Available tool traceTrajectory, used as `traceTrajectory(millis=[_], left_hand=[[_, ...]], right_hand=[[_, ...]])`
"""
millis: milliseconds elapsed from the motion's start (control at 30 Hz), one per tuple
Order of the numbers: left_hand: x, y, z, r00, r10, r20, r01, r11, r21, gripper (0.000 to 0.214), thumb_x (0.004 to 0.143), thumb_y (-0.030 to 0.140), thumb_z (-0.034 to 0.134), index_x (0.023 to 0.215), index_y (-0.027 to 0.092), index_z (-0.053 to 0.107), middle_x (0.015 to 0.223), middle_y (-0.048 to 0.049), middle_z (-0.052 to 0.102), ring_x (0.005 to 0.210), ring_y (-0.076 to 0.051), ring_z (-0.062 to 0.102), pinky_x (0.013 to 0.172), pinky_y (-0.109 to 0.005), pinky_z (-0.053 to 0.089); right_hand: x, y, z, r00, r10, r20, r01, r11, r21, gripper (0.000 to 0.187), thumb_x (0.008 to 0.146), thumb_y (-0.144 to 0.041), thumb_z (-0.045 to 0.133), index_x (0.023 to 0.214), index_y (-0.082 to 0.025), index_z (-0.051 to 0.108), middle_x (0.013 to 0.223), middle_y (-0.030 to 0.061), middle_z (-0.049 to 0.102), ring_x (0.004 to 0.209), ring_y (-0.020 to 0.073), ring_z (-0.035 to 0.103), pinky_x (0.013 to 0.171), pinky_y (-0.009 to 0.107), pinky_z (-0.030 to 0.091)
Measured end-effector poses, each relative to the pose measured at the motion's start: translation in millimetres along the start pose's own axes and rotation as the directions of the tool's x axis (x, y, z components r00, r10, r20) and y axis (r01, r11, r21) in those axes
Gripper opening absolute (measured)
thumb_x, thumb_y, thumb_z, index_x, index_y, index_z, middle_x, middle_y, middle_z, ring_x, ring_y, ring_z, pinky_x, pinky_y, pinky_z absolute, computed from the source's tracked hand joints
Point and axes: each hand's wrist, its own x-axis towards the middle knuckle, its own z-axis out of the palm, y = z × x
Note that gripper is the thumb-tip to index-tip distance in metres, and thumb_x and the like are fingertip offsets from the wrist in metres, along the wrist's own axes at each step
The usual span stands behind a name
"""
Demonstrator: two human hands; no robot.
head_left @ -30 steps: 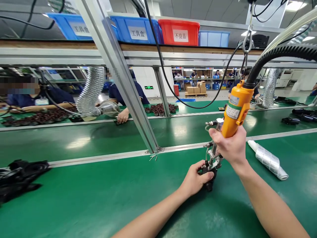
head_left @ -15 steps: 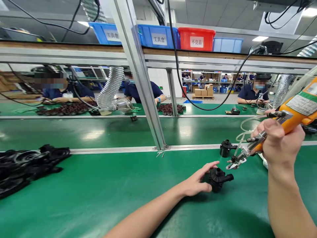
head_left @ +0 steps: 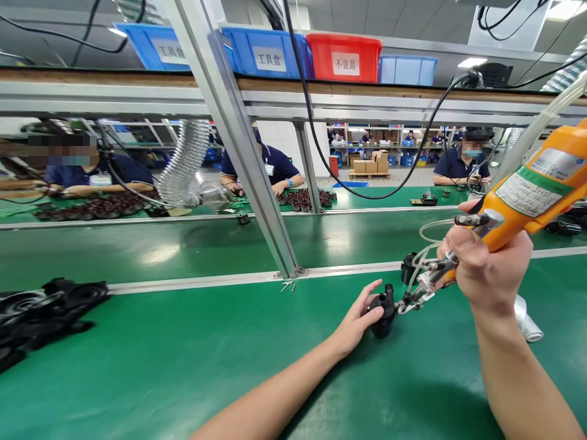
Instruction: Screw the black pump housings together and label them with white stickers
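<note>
My left hand grips a small black pump-like housing on the green bench, thumb on its near side and fingers round its far side. A stubby pipe on the housing points away from me. In my right hand is an orange electric screwdriver, fingers wrapped round its front part. Its metal nose slants down to the left, with the tip just right of the housing; whether they touch I cannot tell. Behind the nose stands a second black housing, partly hidden.
Black ring-shaped parts are heaped at the left. Several small screws lie by the metal post. A white roll lies beyond my right forearm. Co-workers sit across the bench behind piles of brown parts. A black cable hangs ahead.
My left hand has closed on the black housing and turned it, so its pipe now points away instead of right. The screwdriver has come left and nearer to it. The view has shifted slightly.
</note>
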Motion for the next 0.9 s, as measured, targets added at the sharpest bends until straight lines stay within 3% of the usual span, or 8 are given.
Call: traceTrajectory(millis=[100, 267, 567, 733, 900], left_hand=[[6, -1, -4.0, 0.998, -0.020, 0.053, 0.023, 0.999, -0.041, 0.079, 0.085, 0.048, 0.080, 0.152, 0.024, 0.044, 0.120, -0.0094, 0.072, 0.110, -0.027, 0.064, 0.100, -0.039, 0.043], [8, 1, -3.8, 0.999, -0.020, 0.050, 0.022, 0.999, -0.034, 0.078, 0.083, 0.040, 0.083, 0.150, 0.022, 0.047, 0.119, -0.0091, 0.073, 0.111, -0.026, 0.065, 0.100, -0.038, 0.044], [20, 6, -5.1, 0.992, -0.078, 0.098, 0.086, 0.994, -0.072, 0.081, 0.074, 0.032, 0.089, 0.147, 0.021, 0.057, 0.132, -0.0107, 0.071, 0.124, -0.031, 0.063, 0.112, -0.047, 0.042], [20, 8, -3.7, 0.990, -0.068, 0.120, 0.079, 0.993, -0.083, 0.071, 0.076, 0.024, 0.085, 0.143, 0.022, 0.061, 0.134, -0.0087, 0.071, 0.123, -0.029, 0.064, 0.111, -0.043, 0.045], [16, 10, -1.3, 0.992, -0.105, 0.066, 0.109, 0.991, -0.074, 0.069, 0.075, 0.023, 0.084, 0.140, 0.022, 0.063, 0.126, -0.0069, 0.075, 0.118, -0.028, 0.067, 0.107, -0.041, 0.049]], right_hand=[[-1, -1, 12, 0.998, 0.047, -0.029, -0.044, 0.995, 0.084, 0.040, 0.068, -0.045, 0.086, 0.095, -0.022, 0.069, 0.070, -0.0007, 0.058, 0.052, 0.0151, 0.056, 0.051, 0.033, 0.056], [-2, -4, 26, 0.994, 0.099, -0.045, -0.091, 0.985, 0.147, 0.039, 0.065, -0.042, 0.085, 0.091, -0.022, 0.065, 0.062, -0.0048, 0.054, 0.046, 0.0124, 0.050, 0.046, 0.031, 0.053], [-1, -2, 29, 0.992, 0.092, 0.082, -0.094, 0.995, 0.015, 0.043, 0.067, -0.045, 0.091, 0.084, -0.024, 0.058, 0.063, -0.0024, 0.053, 0.049, 0.0130, 0.047, 0.041, 0.030, 0.045], [-11, 5, 46, 0.976, 0.155, 0.156, -0.160, 0.987, 0.021, 0.052, 0.066, -0.049, 0.092, 0.086, -0.024, 0.051, 0.064, -0.0059, 0.047, 0.051, 0.0108, 0.043, 0.039, 0.026, 0.042], [-19, 16, 55, 0.960, 0.214, 0.179, -0.220, 0.976, 0.012, 0.055, 0.064, -0.048, 0.093, 0.091, -0.023, 0.052, 0.069, -0.0055, 0.049, 0.056, 0.0110, 0.046, 0.044, 0.025, 0.044]])
